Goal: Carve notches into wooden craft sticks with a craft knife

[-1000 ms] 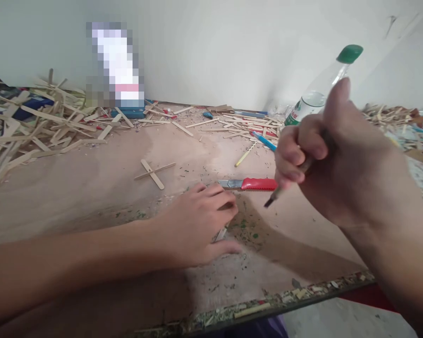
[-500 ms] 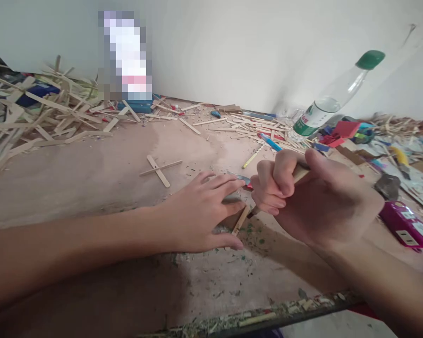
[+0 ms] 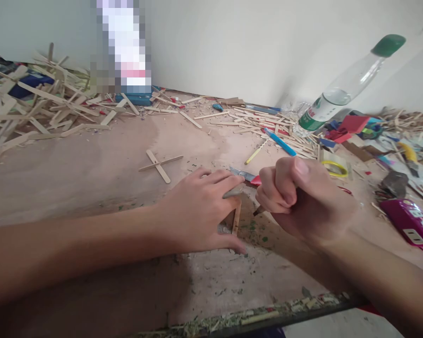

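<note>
My left hand point(image 3: 200, 211) lies palm down on the wooden board with its fingers spread. Between its thumb and index finger shows a short wooden stick piece point(image 3: 236, 217); the palm hides the rest. My right hand point(image 3: 296, 202) is closed in a fist around a slim tool, whose dark tip point(image 3: 258, 211) pokes out below the fingers, apart from the stick piece. A utility knife point(image 3: 243, 174) with a red handle lies just beyond my hands. Two crossed craft sticks point(image 3: 158, 166) rest on the board to the left.
Piles of craft sticks point(image 3: 66, 112) spread along the back left. At the right stand a tilted-looking water bottle point(image 3: 324, 108) and a purple power strip point(image 3: 407, 220). A blue pen-like tool point(image 3: 280, 142) and yellow ring point(image 3: 334, 168) lie behind my right hand. Shavings line the front edge.
My right hand has shifted slightly right, and the tool tip has moved away from the stick piece. The stick piece stands more upright in view. My left hand stays nearly in place.
</note>
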Demonstrator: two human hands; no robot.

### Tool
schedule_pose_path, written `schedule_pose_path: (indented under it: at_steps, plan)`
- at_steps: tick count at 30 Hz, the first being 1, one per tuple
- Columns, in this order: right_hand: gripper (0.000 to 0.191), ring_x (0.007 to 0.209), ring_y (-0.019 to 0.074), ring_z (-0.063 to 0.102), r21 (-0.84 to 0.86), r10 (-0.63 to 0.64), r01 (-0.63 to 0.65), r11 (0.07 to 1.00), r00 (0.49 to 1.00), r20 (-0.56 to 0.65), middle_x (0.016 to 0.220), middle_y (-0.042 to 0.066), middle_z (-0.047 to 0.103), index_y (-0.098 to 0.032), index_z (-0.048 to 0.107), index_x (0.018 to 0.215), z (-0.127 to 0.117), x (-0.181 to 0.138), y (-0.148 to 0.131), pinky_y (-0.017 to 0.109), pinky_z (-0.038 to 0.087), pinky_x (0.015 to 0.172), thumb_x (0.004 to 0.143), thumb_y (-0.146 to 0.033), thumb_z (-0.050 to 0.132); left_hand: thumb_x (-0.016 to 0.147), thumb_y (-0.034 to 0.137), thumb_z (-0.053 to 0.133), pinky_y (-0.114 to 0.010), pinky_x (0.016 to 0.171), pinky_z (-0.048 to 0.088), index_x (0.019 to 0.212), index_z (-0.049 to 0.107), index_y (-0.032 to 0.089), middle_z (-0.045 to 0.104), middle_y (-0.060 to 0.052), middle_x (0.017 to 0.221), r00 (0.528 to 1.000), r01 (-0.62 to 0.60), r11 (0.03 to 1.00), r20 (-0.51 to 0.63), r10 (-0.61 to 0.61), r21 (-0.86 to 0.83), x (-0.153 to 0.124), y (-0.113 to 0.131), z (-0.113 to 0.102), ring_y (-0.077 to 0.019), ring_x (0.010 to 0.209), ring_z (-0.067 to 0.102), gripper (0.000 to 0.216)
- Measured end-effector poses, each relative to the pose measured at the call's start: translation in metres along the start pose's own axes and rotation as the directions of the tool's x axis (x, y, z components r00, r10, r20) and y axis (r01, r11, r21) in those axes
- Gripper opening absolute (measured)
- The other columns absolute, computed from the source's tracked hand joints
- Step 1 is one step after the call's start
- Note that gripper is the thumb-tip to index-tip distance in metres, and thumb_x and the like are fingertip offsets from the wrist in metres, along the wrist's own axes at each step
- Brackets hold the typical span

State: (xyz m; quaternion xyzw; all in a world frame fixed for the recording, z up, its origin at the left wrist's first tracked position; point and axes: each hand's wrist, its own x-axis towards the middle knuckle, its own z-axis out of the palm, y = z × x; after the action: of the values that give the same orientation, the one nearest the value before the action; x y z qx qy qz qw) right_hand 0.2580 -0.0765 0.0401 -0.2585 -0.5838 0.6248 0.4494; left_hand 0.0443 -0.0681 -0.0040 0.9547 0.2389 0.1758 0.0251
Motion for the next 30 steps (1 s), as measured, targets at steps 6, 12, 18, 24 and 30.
schedule_pose_path:
  at_steps: [6,12,18,24,30]
  plan:
    - [0.057,0.046,0.0090,0.028,0.025,0.057,-0.057,0.998,0.998,0.008,0.052,-0.004,0.032,-0.020,0.047,0.057,-0.002,0.005,0.000,0.027,0.023,0.043,0.105,-0.048,0.063,0.089,0.084,0.067,-0.054,0.109,0.050,0.124,0.076,0.016,0.066,-0.017,0.144,0.999,-0.033,0.998,0.020,0.034,-0.056,0.000,-0.001,-0.001,-0.0381,0.136,0.061,0.077]
    - [0.068,0.042,0.0097,0.023,0.063,0.266,-0.272,0.960,0.959,0.095,0.048,-0.004,0.030,-0.021,0.048,0.054,-0.002,0.010,0.003,0.029,0.017,0.041,0.103,-0.068,0.051,0.086,0.088,0.064,-0.056,0.110,0.045,0.111,0.078,0.013,0.071,-0.017,0.133,0.999,0.015,1.000,-0.033,-0.014,0.027,0.000,0.002,0.001,-0.0375,0.129,0.064,0.080]
    - [0.066,0.044,0.0099,0.022,0.082,0.190,-0.195,0.977,0.980,0.066,0.048,-0.005,0.025,-0.021,0.040,0.052,-0.002,0.009,0.003,0.028,0.019,0.043,0.104,-0.062,0.050,0.106,0.058,0.061,-0.054,0.114,0.041,0.107,0.076,0.015,0.074,-0.013,0.127,0.994,-0.054,0.999,-0.093,0.053,-0.010,0.003,-0.010,-0.004,-0.0317,0.123,0.067,0.046]
    - [0.066,0.047,0.0120,0.028,0.039,0.141,-0.145,0.989,0.986,0.086,0.051,-0.004,0.031,-0.022,0.041,0.056,-0.007,0.006,-0.007,0.032,0.029,0.049,0.106,-0.065,0.044,0.096,0.003,0.049,-0.039,0.115,0.042,0.114,0.075,0.021,0.075,-0.003,0.128,0.961,-0.276,0.947,-0.021,0.276,-0.163,0.004,-0.031,-0.002,-0.0207,0.120,0.068,0.036]
    - [0.057,0.048,0.0129,0.031,0.040,0.114,-0.117,0.992,0.990,0.081,0.052,-0.003,0.031,-0.022,0.042,0.057,-0.004,0.001,-0.009,0.033,0.033,0.051,0.103,-0.055,0.049,0.097,0.008,0.053,-0.040,0.109,0.050,0.114,0.076,0.018,0.074,-0.008,0.128,0.954,-0.298,0.953,0.004,0.299,-0.060,0.002,-0.028,0.005,-0.0234,0.111,0.070,0.030]
